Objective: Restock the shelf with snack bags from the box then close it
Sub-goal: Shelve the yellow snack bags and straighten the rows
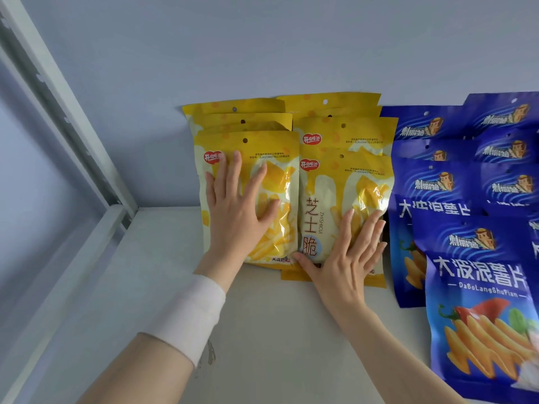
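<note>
**Both palms flat on the yellow bags**

My left hand (233,205) lies spread on the front bag of the left yellow stack (262,176), fingers straight and fanned, pressing the packet rather than gripping it; a white wristband (192,313) wraps that forearm just below the wrist. My right hand (347,258) lies just as flat on the front bag of the right yellow stack (344,182), fingers straight and slightly apart, thumb out to the left along the packet's lower edge; nothing is pinched or curled round in either hand.

The two yellow stacks stand side by side on the white shelf board (262,330), touching each other, leaning back toward the pale wall (262,48); several packets show one behind another, their punched tops stepping upward. Just to the right, the blue snack bags (478,258) fill the rest of the shelf in overlapping rows, the nearest one lying closest to me at the right edge; a dark gap shows between my right fingertips and the blue packets. The white metal upright (58,103) of the shelf frame runs down the left side; the box is out of view.
</note>
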### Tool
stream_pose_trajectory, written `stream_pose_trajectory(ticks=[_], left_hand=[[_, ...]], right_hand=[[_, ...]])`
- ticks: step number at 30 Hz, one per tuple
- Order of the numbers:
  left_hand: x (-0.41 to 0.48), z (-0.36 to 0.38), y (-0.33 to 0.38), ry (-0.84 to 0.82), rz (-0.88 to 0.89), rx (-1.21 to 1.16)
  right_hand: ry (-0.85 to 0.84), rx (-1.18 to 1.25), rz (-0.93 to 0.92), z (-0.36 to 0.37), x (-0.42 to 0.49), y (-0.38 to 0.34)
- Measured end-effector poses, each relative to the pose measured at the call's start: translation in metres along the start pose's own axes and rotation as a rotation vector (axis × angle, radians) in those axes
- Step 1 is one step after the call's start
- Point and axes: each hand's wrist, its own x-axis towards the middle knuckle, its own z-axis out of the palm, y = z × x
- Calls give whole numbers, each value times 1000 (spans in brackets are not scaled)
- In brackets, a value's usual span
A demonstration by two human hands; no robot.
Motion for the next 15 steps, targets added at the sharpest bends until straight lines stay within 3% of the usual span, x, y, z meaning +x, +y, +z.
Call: stream_pose_trajectory(ticks=[5,15], left_hand=[[1,13,-8,222,177,-32],[0,18,-5,234,168,-26]], right_hand=[[27,6,-52,7,14,8],[-10,14,-59,10,16,8]])
